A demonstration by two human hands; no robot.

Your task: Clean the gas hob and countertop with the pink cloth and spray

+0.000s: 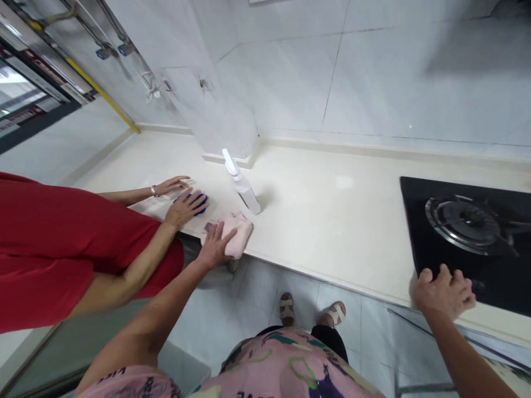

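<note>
My left hand (214, 247) presses down on a pink cloth (237, 232) at the front edge of the cream countertop (332, 215), fingers curled over it. My right hand (442, 292) rests on the counter edge at the front corner of the black gas hob (468, 237), fingers bent and spread, holding nothing. A white spray bottle (243, 185) stands just behind the cloth.
A person in red stands at my left; one hand (186, 205) covers a blue object (198, 200), the other hand (172, 184) lies flat on the counter. White tiled walls rise behind. My sandalled feet (311, 312) are on the grey tiled floor.
</note>
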